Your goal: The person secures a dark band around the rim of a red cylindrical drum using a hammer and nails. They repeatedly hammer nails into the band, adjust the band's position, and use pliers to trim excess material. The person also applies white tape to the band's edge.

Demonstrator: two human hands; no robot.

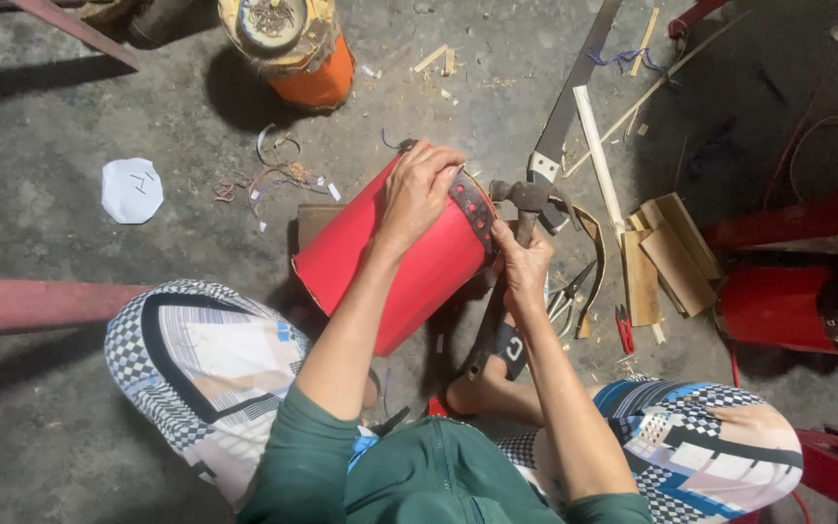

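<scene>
Red drum (395,267) mid-frame, tilted on floor (70,408) | left hand (419,189) clamped on drum rim | right hand (524,267) clamped on hammer (526,199) at rim | wood strips (666,257) right

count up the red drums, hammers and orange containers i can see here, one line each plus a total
red drums: 2, one under the left hand at, one lying at the right edge
hammers: 1, in the right hand at
orange containers: 1, at the top
total: 4
</scene>
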